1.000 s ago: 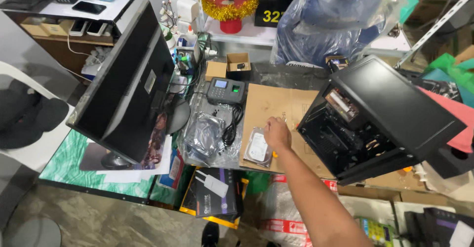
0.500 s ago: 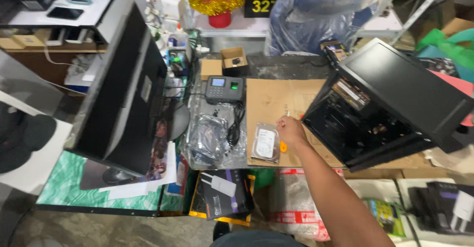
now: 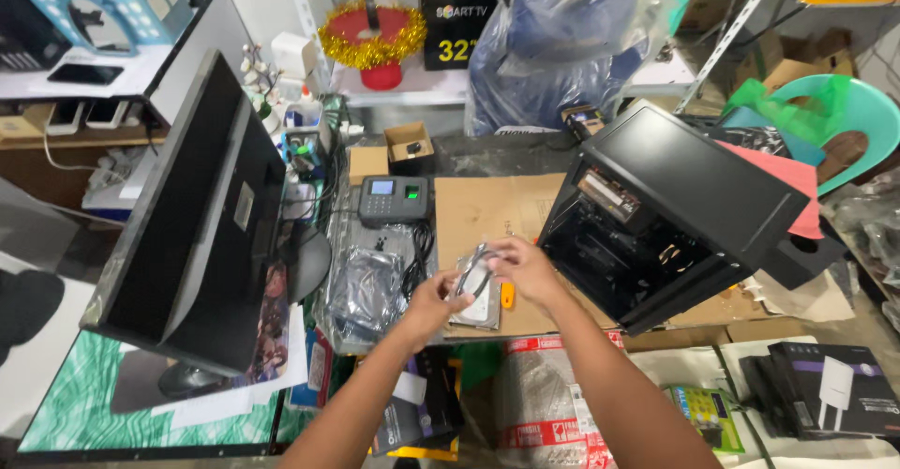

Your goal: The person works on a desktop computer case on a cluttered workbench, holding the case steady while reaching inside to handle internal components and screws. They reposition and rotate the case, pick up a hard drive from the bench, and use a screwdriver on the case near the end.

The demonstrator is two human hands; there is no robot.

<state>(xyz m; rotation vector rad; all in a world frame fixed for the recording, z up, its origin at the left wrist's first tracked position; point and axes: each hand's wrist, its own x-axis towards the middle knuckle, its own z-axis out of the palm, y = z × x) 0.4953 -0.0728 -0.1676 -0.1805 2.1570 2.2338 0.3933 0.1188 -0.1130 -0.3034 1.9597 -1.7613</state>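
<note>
Silvery hard drive lies just below your fingers; both your left hand and right hand pinch its clear bag.

The cluttered bench bears flattened cardboard, an open computer case, a monitor.

Black computer case, brown cardboard, seemingly silver drive

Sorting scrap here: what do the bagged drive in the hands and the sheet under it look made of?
The flat silvery hard drive looks like bare metal inside a clear, glossy plastic bag. The brown sheet looks like matte corrugated cardboard, creased.
</note>
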